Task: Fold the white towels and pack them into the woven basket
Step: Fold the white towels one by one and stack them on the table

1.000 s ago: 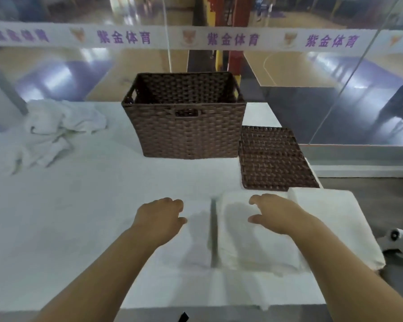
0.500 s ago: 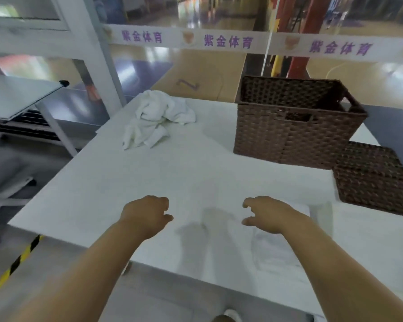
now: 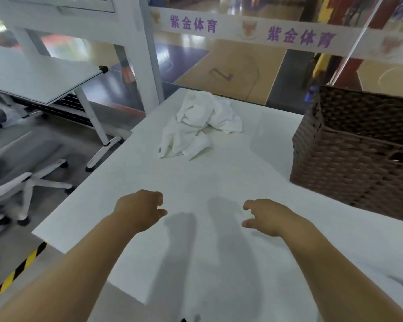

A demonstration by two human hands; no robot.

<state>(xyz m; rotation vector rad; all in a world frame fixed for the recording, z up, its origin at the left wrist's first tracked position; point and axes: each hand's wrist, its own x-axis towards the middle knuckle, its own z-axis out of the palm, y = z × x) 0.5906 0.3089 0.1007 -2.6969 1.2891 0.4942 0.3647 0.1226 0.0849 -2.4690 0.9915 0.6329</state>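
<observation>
A crumpled heap of white towels lies at the far left of the white table. The brown woven basket stands at the right, cut off by the frame edge. My left hand hovers over the table's near part with fingers loosely curled and nothing in it. My right hand hovers beside it, fingers relaxed and spread, also holding nothing. Both hands are well short of the towel heap. The folded towels seen earlier are out of view.
Left of the table stand a white desk and grey office chairs on the floor. A yellow-black stripe marks the floor near the table's corner. A glass partition with a printed band runs behind the table.
The view has swung left: basket slid to the right edge, folded towels and woven lid left the frame, crumpled heap now ahead. Both hands lifted off the folded towel and stay empty.
</observation>
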